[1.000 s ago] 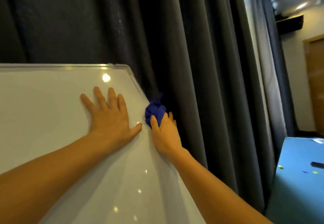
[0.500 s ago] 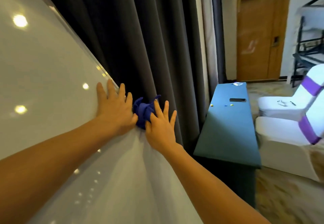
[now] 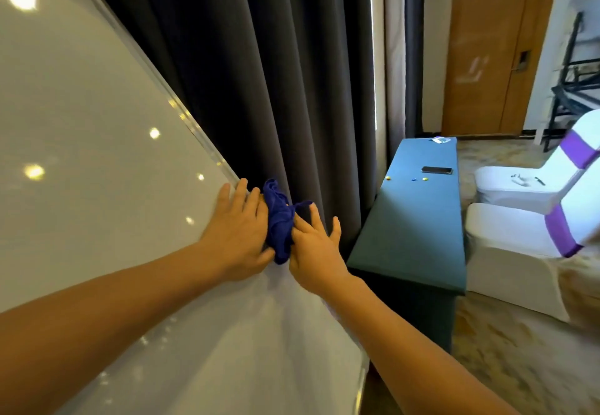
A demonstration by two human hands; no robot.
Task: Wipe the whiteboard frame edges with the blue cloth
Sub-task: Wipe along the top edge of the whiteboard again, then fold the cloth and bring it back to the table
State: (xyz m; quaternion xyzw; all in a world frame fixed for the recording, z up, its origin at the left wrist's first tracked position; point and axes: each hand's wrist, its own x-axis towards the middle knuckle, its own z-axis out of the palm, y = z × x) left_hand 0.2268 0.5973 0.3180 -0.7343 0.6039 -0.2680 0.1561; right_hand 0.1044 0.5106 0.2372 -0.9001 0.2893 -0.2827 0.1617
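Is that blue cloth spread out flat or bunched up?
Bunched up. The blue cloth shows deep folds and creases, wadded against the whiteboard frame between the left hand and the right hand.

Left hand (image 3: 238, 236) lay flat on whiteboard (image 3: 97, 155) near its right frame edge (image 3: 181, 112). Right hand (image 3: 316, 249) pressed bunched blue cloth (image 3: 279, 223) against that edge, fingers spread. Dark curtain (image 3: 259, 73) behind. Teal counter (image 3: 418, 229) carried phone (image 3: 436, 170); white-covered chairs (image 3: 519, 226) beside it.
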